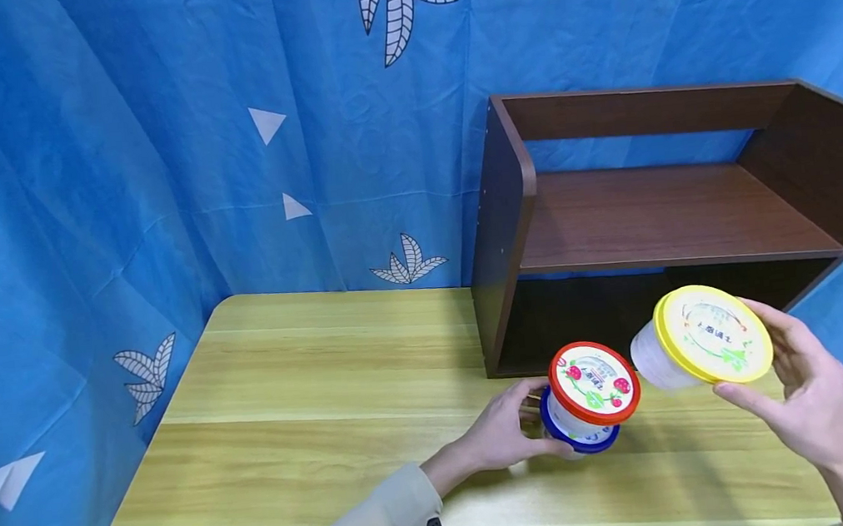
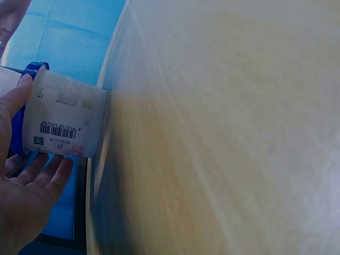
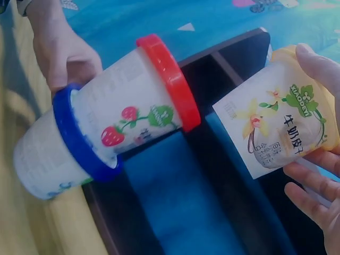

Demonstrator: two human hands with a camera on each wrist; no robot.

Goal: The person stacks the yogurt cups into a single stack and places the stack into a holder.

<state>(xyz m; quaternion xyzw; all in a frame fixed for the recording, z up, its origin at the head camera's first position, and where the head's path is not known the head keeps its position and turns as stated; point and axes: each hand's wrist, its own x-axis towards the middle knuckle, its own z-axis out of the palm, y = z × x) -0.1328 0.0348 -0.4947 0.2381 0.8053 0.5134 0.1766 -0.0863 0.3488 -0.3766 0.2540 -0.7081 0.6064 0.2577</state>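
A tub with a red lid (image 1: 594, 383) and strawberries on its wall stands on top of a tub with a blue lid (image 2: 64, 114), which rests on the table. My left hand (image 1: 502, 431) holds the blue-lidded tub from the left, thumb on one side and fingers on the other. To the right, a tub with a yellow lid (image 1: 714, 334) is tilted in the air, apart from the stack. My right hand (image 1: 817, 395) grips it near the lid. Vanilla flowers show on the yellow-lidded tub's wall (image 3: 271, 122) in the right wrist view.
Behind the tubs is a dark brown two-level shelf (image 1: 677, 216) on the wooden table (image 1: 311, 381). A blue curtain (image 1: 175, 109) with white leaf prints hangs around the back and left. The shelf's left side panel (image 1: 503, 247) rises close behind the stack.
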